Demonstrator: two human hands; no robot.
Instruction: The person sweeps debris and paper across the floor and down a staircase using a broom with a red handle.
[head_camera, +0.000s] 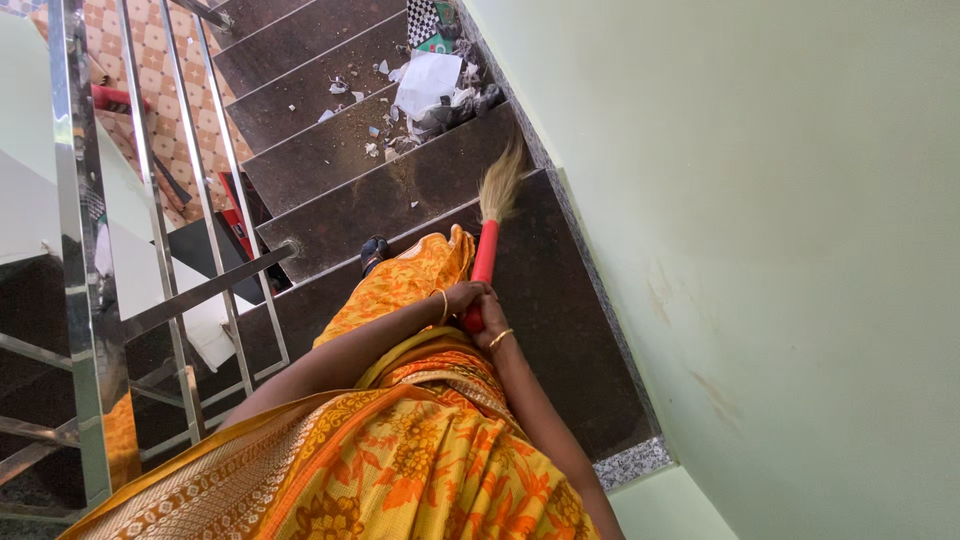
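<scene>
Both my hands grip the red handle of a broom (485, 252). My left hand (465, 296) is wrapped around the handle from the left, and my right hand (487, 322) clasps it just below. The pale bristles (501, 183) point down the stairs and rest on the dark stone step (400, 195) ahead. My orange patterned garment (400, 450) fills the lower middle of the view. One foot in a dark sandal (373, 252) shows on the step below me.
Torn paper and rubbish (425, 85) lie piled on the steps further down, near the pale green wall (750, 250). A steel railing (180, 250) runs along the left. A tiled orange floor (140, 80) is seen beyond the railing.
</scene>
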